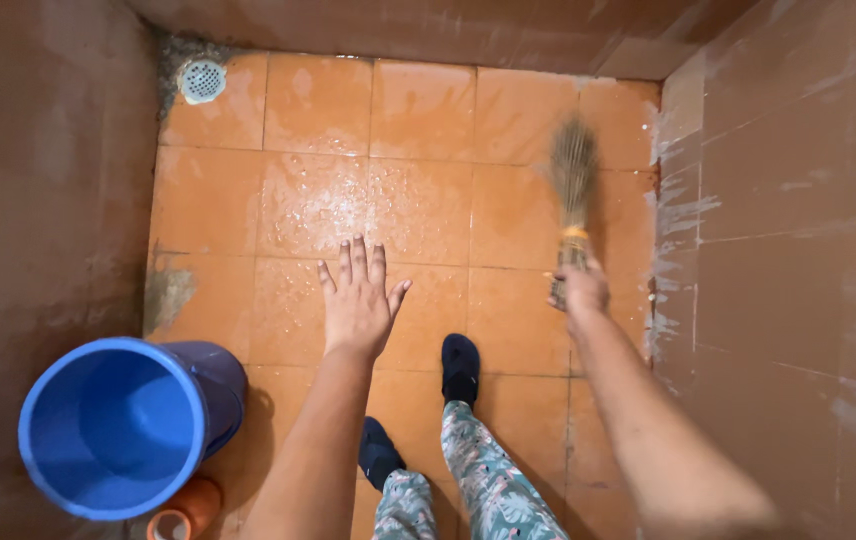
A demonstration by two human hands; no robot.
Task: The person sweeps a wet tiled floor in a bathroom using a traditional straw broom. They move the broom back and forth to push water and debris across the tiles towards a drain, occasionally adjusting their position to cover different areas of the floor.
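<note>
**Head view: broom gripped on the right, left hand spread over wet tiles**

Head camera looks straight down, and we see our right hand point(582, 290) right of centre in the frame, fingers closed around the bound handle end of a small straw broom point(572, 190). The broom's long axis runs nearly straight up the picture, away from the hand: the yellow binding sits just above our knuckles, and the bristles fan out toward the upper right, blurred, over the orange tiled floor point(508, 120). The bristle tips lie close to the brown wall point(798, 200) on the right, near its whitish, streaked lower edge.

Our left hand point(360, 300) hangs at the centre of the frame, fingers apart and flat, holding nothing. It is well apart from the broom, so the right hand alone has it.

A patch of wet, foamy sheen point(348, 205) covers the tiles just above the left hand, to the left of the bristles. Our feet in dark slippers point(460, 368) stand below the hands. At lower left a blue bucket point(128, 425) stands against the left wall, with a small orange container point(183, 515) touching its base. A round white floor drain point(202, 80) sits in the upper left corner, far from both hands.
</note>
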